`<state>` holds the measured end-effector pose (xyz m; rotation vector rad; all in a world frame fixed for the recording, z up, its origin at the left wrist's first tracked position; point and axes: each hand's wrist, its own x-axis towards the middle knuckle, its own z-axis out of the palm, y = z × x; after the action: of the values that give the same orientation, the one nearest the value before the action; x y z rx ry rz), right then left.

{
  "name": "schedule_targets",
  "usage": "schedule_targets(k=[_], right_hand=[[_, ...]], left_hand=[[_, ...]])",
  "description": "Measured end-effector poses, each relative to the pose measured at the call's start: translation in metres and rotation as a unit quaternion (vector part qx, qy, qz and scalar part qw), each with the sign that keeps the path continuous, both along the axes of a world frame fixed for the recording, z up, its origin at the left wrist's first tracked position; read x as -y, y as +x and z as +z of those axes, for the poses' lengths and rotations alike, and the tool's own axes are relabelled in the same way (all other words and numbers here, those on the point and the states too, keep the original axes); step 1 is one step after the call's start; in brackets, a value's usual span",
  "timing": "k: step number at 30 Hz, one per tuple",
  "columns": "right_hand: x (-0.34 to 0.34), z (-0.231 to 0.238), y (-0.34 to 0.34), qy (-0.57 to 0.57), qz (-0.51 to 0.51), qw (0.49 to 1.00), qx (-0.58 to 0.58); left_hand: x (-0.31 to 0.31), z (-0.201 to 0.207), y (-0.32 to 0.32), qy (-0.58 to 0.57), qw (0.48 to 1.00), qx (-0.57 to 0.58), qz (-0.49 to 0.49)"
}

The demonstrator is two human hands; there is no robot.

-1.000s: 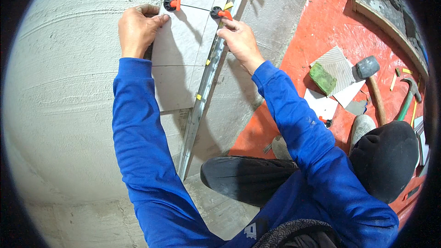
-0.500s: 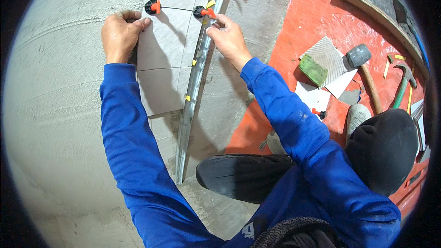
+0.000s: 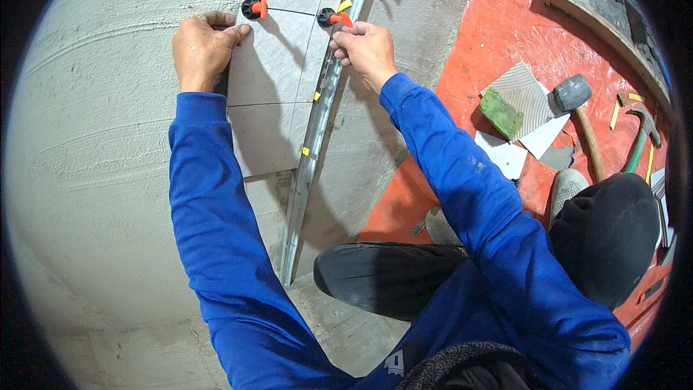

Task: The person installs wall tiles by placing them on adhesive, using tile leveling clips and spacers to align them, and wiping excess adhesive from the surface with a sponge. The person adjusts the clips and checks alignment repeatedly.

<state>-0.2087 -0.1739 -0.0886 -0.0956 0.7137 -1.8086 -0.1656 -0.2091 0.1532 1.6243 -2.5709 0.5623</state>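
Observation:
White tiles (image 3: 274, 65) lie against a grey, mortar-coated surface, with a metal rail (image 3: 323, 94) along their right side. My left hand (image 3: 203, 47) is closed at the left tile edge, thumb and forefinger over it. Right beside it stands a tile leveling clip (image 3: 254, 7) with a black base and red handle. A second leveling clip (image 3: 333, 18) sits next to the rail, and a thin dark line runs between the two. Just below its red handle is my right hand (image 3: 369, 50), fingers curled together at the rail; what they grip is hidden.
On the red sheet (image 3: 498, 22) at right lie a green sponge (image 3: 501, 114), tile offcuts (image 3: 521, 87), a rubber mallet (image 3: 572, 92) and a claw hammer (image 3: 641, 133). A mortar trough (image 3: 603, 14) stands at the far right. Yellow bits (image 3: 305, 151) mark the rail.
My right hand's fingers have drawn in from the red handle's tip to just below it, by the rail. My left hand stays at the tile edge. The whole view has shifted slightly.

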Motion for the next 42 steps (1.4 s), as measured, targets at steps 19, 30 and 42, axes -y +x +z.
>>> schedule_targets(k=[19, 30, 42], right_hand=[[0.005, 0.003, 0.001, 0.002, -0.011, 1.0, 0.008], [0.008, 0.004, 0.002, 0.036, -0.035, 0.998, -0.05], [0.015, 0.003, 0.003, 0.045, -0.034, 0.995, -0.086]], left_hand=[[-0.001, -0.003, 0.0, -0.009, 1.0, -0.009, 0.018], [0.0, -0.002, 0.001, -0.014, 1.0, 0.0, 0.004], [-0.001, -0.003, 0.002, -0.011, 1.0, -0.022, -0.008]])
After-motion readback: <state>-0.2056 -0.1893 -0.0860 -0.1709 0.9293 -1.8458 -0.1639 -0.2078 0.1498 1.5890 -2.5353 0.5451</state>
